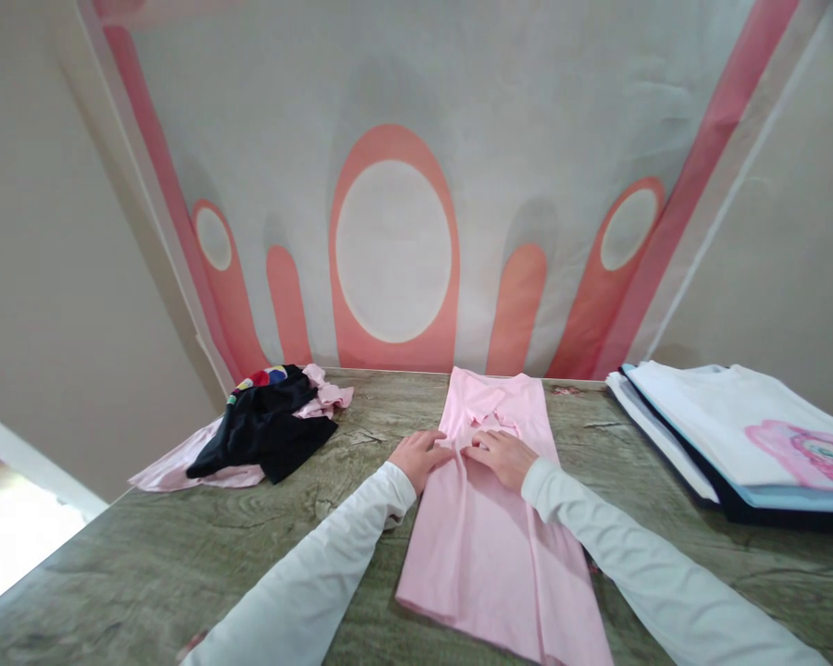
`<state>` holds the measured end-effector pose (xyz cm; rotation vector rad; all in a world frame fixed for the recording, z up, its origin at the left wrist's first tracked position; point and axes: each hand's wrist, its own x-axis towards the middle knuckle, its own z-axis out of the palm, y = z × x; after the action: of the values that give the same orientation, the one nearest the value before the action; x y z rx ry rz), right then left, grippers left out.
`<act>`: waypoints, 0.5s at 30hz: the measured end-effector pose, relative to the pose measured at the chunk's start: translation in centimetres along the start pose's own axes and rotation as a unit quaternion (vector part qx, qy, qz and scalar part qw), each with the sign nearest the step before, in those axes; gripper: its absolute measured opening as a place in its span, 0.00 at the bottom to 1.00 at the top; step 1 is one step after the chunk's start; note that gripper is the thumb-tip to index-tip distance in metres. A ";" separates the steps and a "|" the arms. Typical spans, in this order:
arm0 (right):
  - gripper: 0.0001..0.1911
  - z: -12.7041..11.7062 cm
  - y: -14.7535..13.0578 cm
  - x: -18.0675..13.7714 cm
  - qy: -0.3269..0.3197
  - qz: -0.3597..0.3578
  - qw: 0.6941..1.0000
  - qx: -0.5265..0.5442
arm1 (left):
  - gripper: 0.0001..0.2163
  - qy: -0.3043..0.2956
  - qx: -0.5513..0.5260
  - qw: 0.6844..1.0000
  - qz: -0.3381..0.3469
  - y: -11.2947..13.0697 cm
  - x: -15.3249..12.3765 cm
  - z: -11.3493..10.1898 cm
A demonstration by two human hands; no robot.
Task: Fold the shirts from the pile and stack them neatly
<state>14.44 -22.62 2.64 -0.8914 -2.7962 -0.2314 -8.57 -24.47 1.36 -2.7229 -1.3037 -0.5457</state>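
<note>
A pale pink garment lies lengthwise on the wood-grain table, folded into a long narrow strip that reaches from the near edge to the wall. My left hand rests on its left edge, fingers flat and pointing inward. My right hand lies flat on the middle of the cloth, fingers stretched toward the left hand. Both hands press on the fabric just below the garment's upper part; neither grips it. Both arms wear white long sleeves.
A heap of unfolded clothes, black on top of pink, lies at the back left. A stack of folded shirts, white on top with a pink print, sits at the right. A pink and grey banner hangs behind the table.
</note>
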 end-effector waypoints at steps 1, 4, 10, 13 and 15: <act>0.17 -0.1 0.0 0.0 -0.005 0.000 1.000 -0.003 | 0.10 -0.003 0.003 1.000 0.006 0.0 0.0 0.0; 0.18 -0.5 -0.1 0.1 -0.020 -0.008 1.000 -0.005 | 0.09 -0.019 0.014 1.000 -0.001 0.1 0.1 0.1; 0.18 -0.5 -0.1 0.1 -0.021 -0.006 1.000 -0.007 | 0.07 -0.043 0.024 0.999 -0.019 0.3 0.4 -0.9; 0.17 -0.4 0.0 0.2 -0.020 -0.006 1.000 -0.005 | 0.07 -0.054 0.033 0.998 -0.028 0.1 0.4 -1.7; 0.16 -0.4 0.0 0.2 -0.025 -0.006 1.000 -0.003 | 0.07 -0.059 0.037 0.997 -0.035 -0.1 0.4 -2.1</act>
<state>14.35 -22.63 3.10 -0.8949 -2.8479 -0.2231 -9.01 -24.61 3.46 -2.6954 -1.4202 -0.3395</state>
